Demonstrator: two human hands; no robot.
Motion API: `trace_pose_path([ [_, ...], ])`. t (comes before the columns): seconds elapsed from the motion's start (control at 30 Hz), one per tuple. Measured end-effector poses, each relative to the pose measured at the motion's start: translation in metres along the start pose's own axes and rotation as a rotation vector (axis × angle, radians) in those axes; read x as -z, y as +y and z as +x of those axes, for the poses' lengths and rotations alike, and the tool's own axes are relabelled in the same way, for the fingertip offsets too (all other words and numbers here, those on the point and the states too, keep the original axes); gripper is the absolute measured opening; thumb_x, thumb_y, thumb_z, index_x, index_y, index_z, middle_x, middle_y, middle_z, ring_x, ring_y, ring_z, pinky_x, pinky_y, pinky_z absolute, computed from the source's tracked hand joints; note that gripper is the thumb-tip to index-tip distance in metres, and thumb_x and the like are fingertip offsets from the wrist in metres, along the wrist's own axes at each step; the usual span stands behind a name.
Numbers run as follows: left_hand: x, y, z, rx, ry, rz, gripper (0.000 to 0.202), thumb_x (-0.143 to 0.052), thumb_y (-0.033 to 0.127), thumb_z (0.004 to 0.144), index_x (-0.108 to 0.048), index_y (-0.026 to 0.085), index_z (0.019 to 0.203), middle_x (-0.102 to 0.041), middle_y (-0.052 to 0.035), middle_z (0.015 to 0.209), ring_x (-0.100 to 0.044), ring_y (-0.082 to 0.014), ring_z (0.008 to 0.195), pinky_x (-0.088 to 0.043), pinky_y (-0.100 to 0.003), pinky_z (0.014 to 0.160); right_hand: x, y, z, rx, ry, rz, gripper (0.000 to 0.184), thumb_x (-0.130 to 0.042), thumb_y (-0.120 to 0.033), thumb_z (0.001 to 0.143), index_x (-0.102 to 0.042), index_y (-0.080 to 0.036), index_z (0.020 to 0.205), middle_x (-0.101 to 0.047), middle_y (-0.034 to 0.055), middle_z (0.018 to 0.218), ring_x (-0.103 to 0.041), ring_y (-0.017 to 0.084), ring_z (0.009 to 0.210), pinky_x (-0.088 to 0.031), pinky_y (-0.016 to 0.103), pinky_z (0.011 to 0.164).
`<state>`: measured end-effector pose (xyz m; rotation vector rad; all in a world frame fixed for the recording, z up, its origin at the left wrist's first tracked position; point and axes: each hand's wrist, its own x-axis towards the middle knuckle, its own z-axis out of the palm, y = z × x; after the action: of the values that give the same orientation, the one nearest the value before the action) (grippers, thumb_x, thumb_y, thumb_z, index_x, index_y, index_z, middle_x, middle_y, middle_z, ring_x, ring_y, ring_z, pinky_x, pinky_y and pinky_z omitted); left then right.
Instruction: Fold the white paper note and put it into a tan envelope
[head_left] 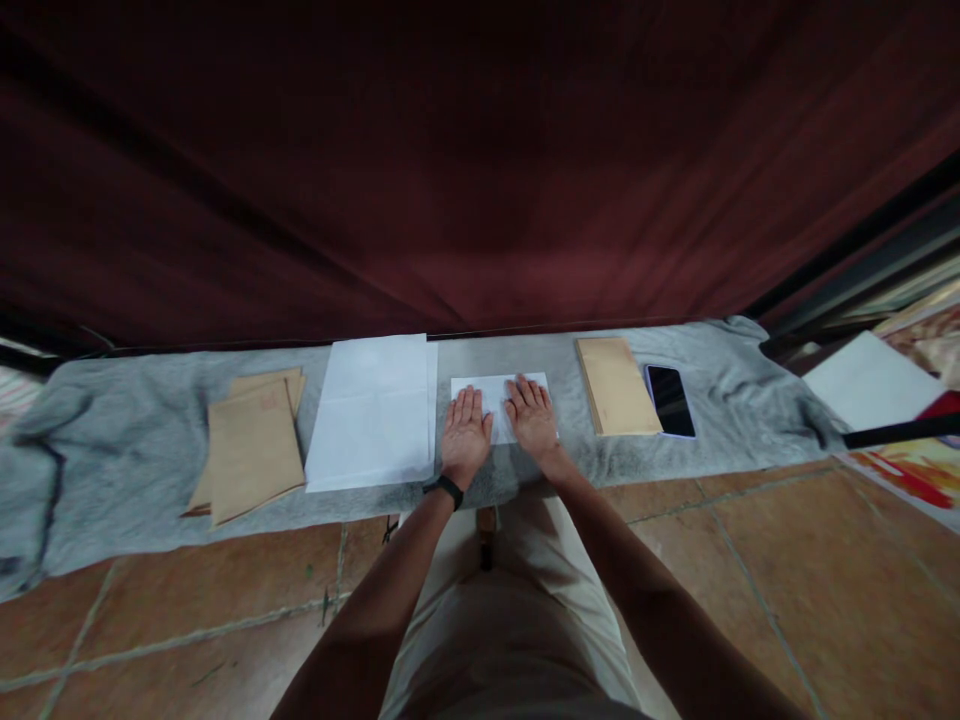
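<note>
Both the left hand [465, 435] and the right hand [532, 415] lay palm down with fingers stretched flat, grasping nothing, on the left and right parts of a small white paper [498, 399], which rested on a grey cloth [735, 400]. Left of that paper were larger white sheets [375, 410] and, farther out, overlapping brown envelopes [255, 450]; to its right lay a neat brown stack [619, 385], then a dark-screened phone [671, 400], and beyond the paper hung dark red fabric [480, 200].
</note>
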<state>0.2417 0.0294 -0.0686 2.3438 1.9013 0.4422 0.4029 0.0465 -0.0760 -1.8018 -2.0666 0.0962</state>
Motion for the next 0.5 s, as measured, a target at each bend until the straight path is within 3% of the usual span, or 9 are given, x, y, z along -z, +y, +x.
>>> trace_pose_path([
  [0.27,0.0,0.0,0.0,0.0,-0.001,-0.019,0.059,-0.03,0.038,0.103,-0.036,0.01,0.156,-0.034,-0.0138,0.163,-0.023,-0.0254,0.155,-0.023,-0.048,0.126,0.008,0.025,-0.014,-0.035,0.033,-0.006,0.05,-0.035,-0.033,0.106,-0.047,-0.014,0.151,-0.043,0.0156,0.158,-0.038,0.029,0.146,-0.026,0.052,0.12],
  [0.5,0.001,0.007,0.001,0.001,-0.015,-0.016,0.059,-0.028,0.034,0.104,-0.036,0.004,0.154,-0.03,-0.0177,0.164,-0.021,-0.0275,0.155,-0.019,-0.049,0.127,0.01,0.029,-0.02,-0.053,0.042,-0.02,0.05,-0.035,-0.032,0.106,-0.048,-0.013,0.15,-0.043,0.0152,0.158,-0.037,0.029,0.147,-0.025,0.051,0.121],
])
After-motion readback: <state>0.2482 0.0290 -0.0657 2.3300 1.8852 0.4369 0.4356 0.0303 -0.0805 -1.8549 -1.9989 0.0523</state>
